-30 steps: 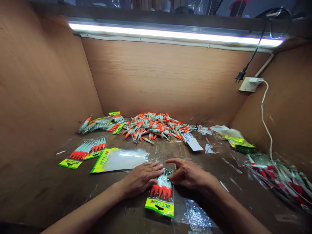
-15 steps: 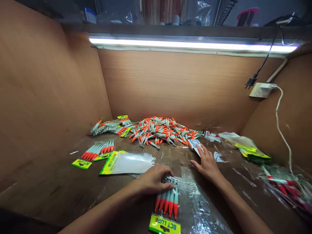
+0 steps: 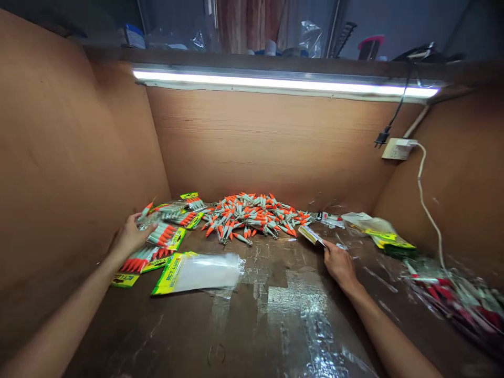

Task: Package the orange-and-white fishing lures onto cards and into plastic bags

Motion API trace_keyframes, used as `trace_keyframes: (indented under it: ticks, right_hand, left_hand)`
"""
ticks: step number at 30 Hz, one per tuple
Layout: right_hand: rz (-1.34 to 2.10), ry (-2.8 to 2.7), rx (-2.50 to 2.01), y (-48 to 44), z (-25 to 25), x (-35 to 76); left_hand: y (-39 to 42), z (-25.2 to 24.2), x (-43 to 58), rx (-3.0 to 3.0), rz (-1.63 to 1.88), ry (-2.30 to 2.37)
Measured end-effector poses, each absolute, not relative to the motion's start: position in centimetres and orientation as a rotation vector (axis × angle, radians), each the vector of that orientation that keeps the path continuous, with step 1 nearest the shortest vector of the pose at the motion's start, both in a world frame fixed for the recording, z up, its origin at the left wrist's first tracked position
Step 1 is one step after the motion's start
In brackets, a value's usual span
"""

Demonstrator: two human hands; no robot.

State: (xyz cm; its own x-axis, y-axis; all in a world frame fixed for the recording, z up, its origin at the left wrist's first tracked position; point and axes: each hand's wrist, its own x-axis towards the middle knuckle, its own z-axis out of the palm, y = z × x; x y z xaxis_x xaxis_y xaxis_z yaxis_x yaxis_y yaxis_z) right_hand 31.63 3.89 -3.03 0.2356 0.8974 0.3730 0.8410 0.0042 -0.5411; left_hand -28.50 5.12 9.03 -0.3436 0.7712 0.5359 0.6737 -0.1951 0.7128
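At the left, my left hand (image 3: 134, 235) grips the end of a clear pack of fishing lures (image 3: 161, 233). The lures are pale with orange tips, under a yellow-green header card. This pack is over other filled packs (image 3: 137, 261) lying on the table. My right hand (image 3: 339, 265) pinches a small flat card (image 3: 310, 234) with writing on it, tilted up off the table. A heap of loose lures (image 3: 252, 215) lies against the back wall. Flat bags with a BCT LURE header (image 3: 205, 272) rest between my hands, nearer the left one.
More filled packs (image 3: 192, 202) lie at the back left. Bags with yellow headers (image 3: 389, 239) and a blurred pile of red and white lures (image 3: 449, 289) are on the right. A white cable (image 3: 427, 199) hangs from the wall socket (image 3: 396, 149). Clear tape (image 3: 297, 299) covers part of the tabletop.
My left hand has carried the lure pack from the front middle to the packs at the left. My right hand has closed on the card and tilted it up. The view has shifted slightly.
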Motion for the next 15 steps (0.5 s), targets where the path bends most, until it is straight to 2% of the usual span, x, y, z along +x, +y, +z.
trace_keyframes:
  ticks: [3,6,9,11,15]
  right_hand:
    - [0.157,-1.509,-1.776,3.7,-1.6,31.5]
    - [0.327,-1.55,-1.661,3.1,-0.7,30.3]
    - [0.798,-1.775,-1.427,2.2,-0.7,28.4]
    - [0.941,-1.921,-1.338,1.9,-0.6,27.0]
    - [0.505,-2.003,-1.497,3.5,1.4,23.8]
  left_hand:
    - [5.0,8.6,-25.2,1.972,1.664,2.002]
    - [3.3,7.5,-17.8,2.356,1.562,1.781]
    - [0.4,6.0,-9.4,2.72,1.089,1.332]
    - [-1.5,4.8,-4.9,2.83,0.743,1.1]
    - [-3.4,1.8,-1.0,2.728,0.467,1.127]
